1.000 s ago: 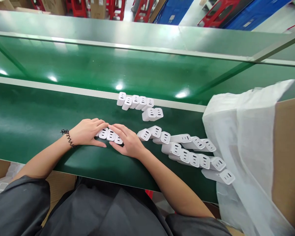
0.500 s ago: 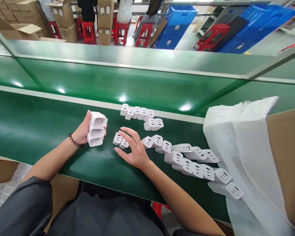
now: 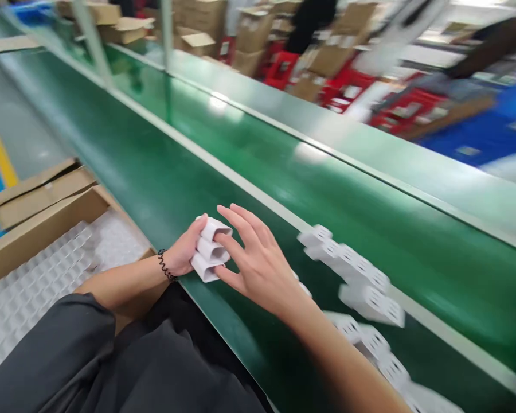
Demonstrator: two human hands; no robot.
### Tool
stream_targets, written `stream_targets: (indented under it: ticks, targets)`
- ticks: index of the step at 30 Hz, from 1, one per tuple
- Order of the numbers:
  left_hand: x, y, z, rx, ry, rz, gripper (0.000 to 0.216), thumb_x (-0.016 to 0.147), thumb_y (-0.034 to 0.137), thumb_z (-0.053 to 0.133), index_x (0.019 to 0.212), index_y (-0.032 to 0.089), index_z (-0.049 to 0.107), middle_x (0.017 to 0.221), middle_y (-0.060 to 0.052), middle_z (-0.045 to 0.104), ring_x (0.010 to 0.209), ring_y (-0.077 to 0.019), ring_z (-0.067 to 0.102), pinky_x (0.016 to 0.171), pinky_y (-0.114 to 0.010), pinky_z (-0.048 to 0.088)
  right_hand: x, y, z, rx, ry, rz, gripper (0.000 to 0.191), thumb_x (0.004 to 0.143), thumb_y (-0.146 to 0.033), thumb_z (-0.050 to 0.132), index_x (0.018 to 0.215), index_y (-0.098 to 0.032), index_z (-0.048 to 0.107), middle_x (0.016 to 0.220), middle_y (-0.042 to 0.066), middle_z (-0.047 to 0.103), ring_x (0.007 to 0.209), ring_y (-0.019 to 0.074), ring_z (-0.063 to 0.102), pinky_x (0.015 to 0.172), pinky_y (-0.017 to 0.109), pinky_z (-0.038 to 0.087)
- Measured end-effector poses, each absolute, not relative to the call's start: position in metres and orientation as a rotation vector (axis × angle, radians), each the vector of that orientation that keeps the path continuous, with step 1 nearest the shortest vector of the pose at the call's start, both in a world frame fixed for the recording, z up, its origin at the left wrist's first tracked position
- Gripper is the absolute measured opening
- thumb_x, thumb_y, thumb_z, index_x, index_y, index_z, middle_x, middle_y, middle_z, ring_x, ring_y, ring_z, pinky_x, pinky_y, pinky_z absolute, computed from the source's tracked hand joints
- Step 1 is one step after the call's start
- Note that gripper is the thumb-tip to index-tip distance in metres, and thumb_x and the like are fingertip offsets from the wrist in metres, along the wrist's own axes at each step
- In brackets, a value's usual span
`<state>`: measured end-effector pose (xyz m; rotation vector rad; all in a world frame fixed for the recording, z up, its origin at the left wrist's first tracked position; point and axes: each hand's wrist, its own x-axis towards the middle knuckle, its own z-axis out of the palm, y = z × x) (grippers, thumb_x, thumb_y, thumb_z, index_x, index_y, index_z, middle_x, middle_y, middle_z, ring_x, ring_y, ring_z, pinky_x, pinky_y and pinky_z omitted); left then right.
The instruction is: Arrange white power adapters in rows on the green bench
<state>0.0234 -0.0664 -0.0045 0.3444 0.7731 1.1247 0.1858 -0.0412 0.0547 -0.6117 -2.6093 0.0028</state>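
My left hand is closed around three white hollow charger casings, stacked one above another with their open ends facing right. My right hand is beside them, its fingers stretched and spread. Its index finger and thumb reach to the casings' openings; whether they go inside or only overlap in view, I cannot tell. To the right, several white chargers with port slots lie in a row on the green belt. More chargers lie nearer, partly hidden behind my right forearm.
An open cardboard box at the lower left holds several rows of white casings. A white rail runs along the belt. Beyond it are cardboard boxes, red stools and blurred people.
The view has swung left, bringing the cardboard box of casings further into sight. My right hand has moved from the chargers over to the casings in my left hand.
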Motion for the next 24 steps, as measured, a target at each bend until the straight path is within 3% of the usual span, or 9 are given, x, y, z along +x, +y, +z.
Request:
stream_targets:
  ticks: [4,7,11,15,18,22,24]
  targets:
    - [-0.039,-0.126,-0.026,0.443,0.953,1.354,0.067,0.079,0.074,0.060,0.114,0.017,0.067,0.103,-0.010,0.072,0.093,-0.0219,0.068,0.081,-0.032,0.055,0.124,-0.033,0.047,-0.172,-2.794,0.080,0.021,0.086,-0.024,0.062,0.106,-0.018,0.062,0.150,0.016,0.046,0.140,0.0326,0.042,0.114,0.054,0.038]
    - [-0.089,-0.195,-0.047,0.491,1.371,1.558,0.063,0.085,0.070,0.055,0.129,0.025,0.056,0.121,-0.010,0.067,0.115,-0.0257,0.062,0.094,-0.039,0.053,0.078,-0.030,0.042,0.084,-2.935,0.117,0.029,0.083,-0.027,0.065,0.110,-0.018,0.063,0.150,0.015,0.046,0.140,0.0323,0.041,0.114,0.054,0.037]
    - [-0.147,-0.297,-0.095,0.488,2.183,1.441,0.063,0.081,0.070,0.056,0.123,0.022,0.058,0.121,-0.012,0.067,0.116,-0.0284,0.062,0.096,-0.040,0.051,0.014,-0.028,0.038,0.326,-3.079,0.045,0.036,0.081,-0.031,0.069,0.114,-0.018,0.065,0.152,0.014,0.044,0.141,0.0301,0.040,0.115,0.051,0.036]
    - [-0.176,-0.383,-0.135,0.491,2.679,1.022,0.055,0.084,0.067,0.049,0.120,0.026,0.061,0.106,-0.006,0.073,0.096,-0.0271,0.070,0.079,-0.037,0.055,-0.053,-0.036,0.031,0.632,-3.082,-0.105,0.041,0.082,-0.032,0.071,0.119,-0.016,0.065,0.154,0.015,0.042,0.143,0.0298,0.037,0.115,0.050,0.036]
    - [-0.162,-0.432,-0.139,0.467,2.937,0.834,0.047,0.088,0.059,0.046,0.116,0.025,0.064,0.097,-0.006,0.075,0.088,-0.0257,0.071,0.071,-0.033,0.053,-0.090,-0.054,0.019,0.853,-3.097,-0.117,0.047,0.079,-0.032,0.076,0.122,-0.015,0.065,0.154,0.017,0.041,0.142,0.0319,0.039,0.115,0.052,0.035]
    - [-0.132,-0.468,-0.130,0.404,3.216,0.593,0.043,0.093,0.044,0.041,0.111,0.015,0.067,0.102,-0.013,0.075,0.094,-0.0293,0.069,0.080,-0.037,0.049,-0.123,-0.080,-0.002,1.065,-3.106,-0.094,0.051,0.076,-0.027,0.082,0.123,-0.016,0.066,0.153,0.019,0.042,0.141,0.0349,0.041,0.114,0.057,0.035]
    - [-0.123,-0.476,-0.132,0.381,3.285,0.506,0.037,0.091,0.035,0.042,0.109,0.016,0.069,0.102,-0.011,0.076,0.092,-0.0279,0.069,0.082,-0.038,0.046,-0.139,-0.093,-0.015,1.187,-3.064,-0.069,0.050,0.073,-0.024,0.083,0.120,-0.017,0.067,0.153,0.019,0.043,0.141,0.0357,0.041,0.113,0.058,0.035]
